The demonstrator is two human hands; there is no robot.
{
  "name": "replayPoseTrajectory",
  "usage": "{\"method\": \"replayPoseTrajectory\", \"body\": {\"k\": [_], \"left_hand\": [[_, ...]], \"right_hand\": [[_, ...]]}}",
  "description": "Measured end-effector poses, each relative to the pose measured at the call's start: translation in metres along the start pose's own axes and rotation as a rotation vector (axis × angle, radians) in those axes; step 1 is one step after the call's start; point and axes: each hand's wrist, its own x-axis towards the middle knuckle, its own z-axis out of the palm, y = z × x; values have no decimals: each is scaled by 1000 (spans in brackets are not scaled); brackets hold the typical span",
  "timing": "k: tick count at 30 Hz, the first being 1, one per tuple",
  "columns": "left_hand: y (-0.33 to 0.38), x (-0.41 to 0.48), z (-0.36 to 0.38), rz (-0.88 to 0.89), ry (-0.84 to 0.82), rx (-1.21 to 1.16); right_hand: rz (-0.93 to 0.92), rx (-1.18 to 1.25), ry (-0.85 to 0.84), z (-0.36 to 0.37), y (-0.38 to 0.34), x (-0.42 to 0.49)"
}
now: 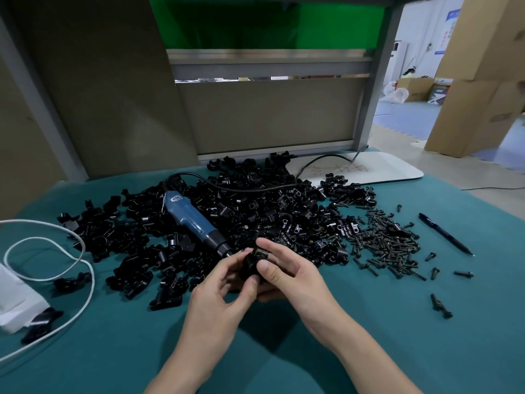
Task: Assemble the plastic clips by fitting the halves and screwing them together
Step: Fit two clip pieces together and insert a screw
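Note:
Both my hands hold one black plastic clip (250, 265) above the green table, just in front of the pile. My left hand (224, 291) grips it from the left with thumb and fingertips. My right hand (287, 271) wraps it from the right, thumb pressed on its front. A large heap of black clip halves (255, 211) covers the middle of the table. A blue electric screwdriver (193, 223) lies on the heap, its tip pointing toward my hands. Several black screws (386, 240) are heaped to the right.
A black marker pen (444, 233) lies at the right. Loose screws (440, 305) are scattered near it. A white cord (85, 268) loops at the left beside a white bag (17, 302). A white board (369, 169) lies at the back right. The partition wall (270, 115) stands behind.

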Motion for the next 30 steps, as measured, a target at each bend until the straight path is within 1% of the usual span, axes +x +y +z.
{"method": "replayPoseTrajectory", "body": {"k": [7, 11, 14, 19, 20, 22, 24, 25, 27, 28, 30], "left_hand": [[4, -1, 6, -64, 45, -182], [2, -1, 9, -65, 52, -183], [0, 0, 10, -63, 51, -179], [4, 3, 13, -135, 52, -160], [8, 4, 15, -128, 56, -123], [18, 9, 21, -42, 78, 12], [29, 19, 33, 58, 84, 155], [33, 25, 42, 99, 41, 236], [38, 37, 69, 179, -148, 449], [39, 42, 86, 245, -252, 579], [38, 50, 122, 429, -404, 852]], "right_hand": [[-13, 26, 30, 7, 6, 1], [-15, 24, 46, 9, 8, -1], [-41, -20, 87, 10, 8, -2], [-64, -47, 104, 2, 5, -4], [-65, -48, 124, -2, 4, -4], [-74, 0, 198, -18, -3, -6], [-90, 146, 302, -44, -11, -10], [-100, 245, 366, -60, -17, -14], [-138, 415, 499, -93, -30, -25], [-166, 484, 563, -107, -34, -31], [-217, 619, 667, -127, -41, -41]]}}
